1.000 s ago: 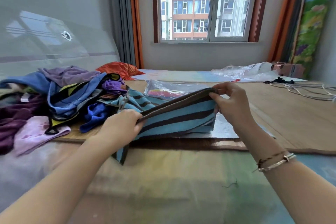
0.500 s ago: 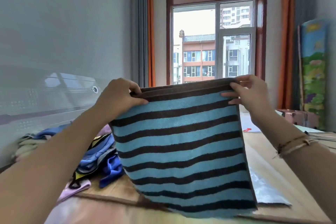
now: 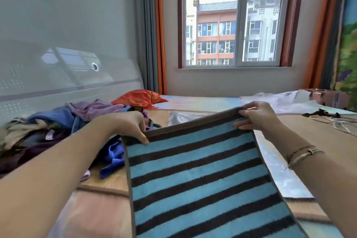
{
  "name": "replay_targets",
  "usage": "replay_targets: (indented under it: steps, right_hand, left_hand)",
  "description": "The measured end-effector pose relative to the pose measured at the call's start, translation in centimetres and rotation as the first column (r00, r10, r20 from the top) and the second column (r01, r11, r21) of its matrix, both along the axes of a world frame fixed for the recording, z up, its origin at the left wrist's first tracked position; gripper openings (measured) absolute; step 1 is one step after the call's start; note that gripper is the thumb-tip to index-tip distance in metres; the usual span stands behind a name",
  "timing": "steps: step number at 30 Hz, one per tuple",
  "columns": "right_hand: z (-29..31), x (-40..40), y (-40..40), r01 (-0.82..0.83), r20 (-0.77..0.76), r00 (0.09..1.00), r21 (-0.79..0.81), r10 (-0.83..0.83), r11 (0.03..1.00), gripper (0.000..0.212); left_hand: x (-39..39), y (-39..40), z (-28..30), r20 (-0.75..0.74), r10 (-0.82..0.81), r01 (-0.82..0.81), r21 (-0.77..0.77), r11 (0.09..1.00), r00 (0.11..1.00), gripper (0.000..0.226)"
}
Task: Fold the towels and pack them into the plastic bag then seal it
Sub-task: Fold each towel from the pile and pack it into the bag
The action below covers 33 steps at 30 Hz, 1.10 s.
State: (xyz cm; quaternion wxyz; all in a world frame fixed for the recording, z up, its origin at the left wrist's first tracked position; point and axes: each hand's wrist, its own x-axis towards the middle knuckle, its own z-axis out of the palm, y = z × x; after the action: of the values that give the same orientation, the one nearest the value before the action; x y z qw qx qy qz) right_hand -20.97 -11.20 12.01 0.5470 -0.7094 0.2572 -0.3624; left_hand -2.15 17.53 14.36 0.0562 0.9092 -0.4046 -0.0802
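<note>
Your left hand (image 3: 128, 126) and right hand (image 3: 257, 116) pinch the blue-and-brown striped towel's (image 3: 202, 179) top corners, so it hangs flat for folding.

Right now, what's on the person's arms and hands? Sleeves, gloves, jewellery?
Both forearms are bare, no sleeves in view, no gloves. The left hand and its wrist carry nothing. Below the right hand, thin bracelets circle the wrist: a dark cord and a pale band.
</note>
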Motion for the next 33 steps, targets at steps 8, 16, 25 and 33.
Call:
replay_targets:
  steps: [8,16,25,33]
  right_hand:
    - [-5.7,4.8,-4.7,0.011,-0.069,0.998,0.057,-0.007,0.998,0.007]
    - [-7.6,10.6,-9.3,0.177,0.022,0.984,0.005,-0.178,0.984,0.008]
    - [-13.9,13.7,-10.7,-0.310,-0.682,0.732,-0.318,0.012,0.896,0.063]
    - [-14.0,5.0,-5.2,-0.468,-0.633,0.774,-0.562,0.010,0.681,0.051]
  left_hand:
    - [6.5,-3.8,-6.6,0.153,0.042,-0.040,-0.012,0.999,0.987,0.029]
    - [11.6,-8.3,-7.5,0.371,0.246,-0.053,-0.460,0.886,0.895,0.016]
    - [11.6,-12.7,-15.8,0.299,0.227,-0.235,-0.009,0.972,0.927,0.060]
    - [3.4,-8.5,-15.5,0.360,-0.064,0.248,-0.492,0.834,0.931,0.028]
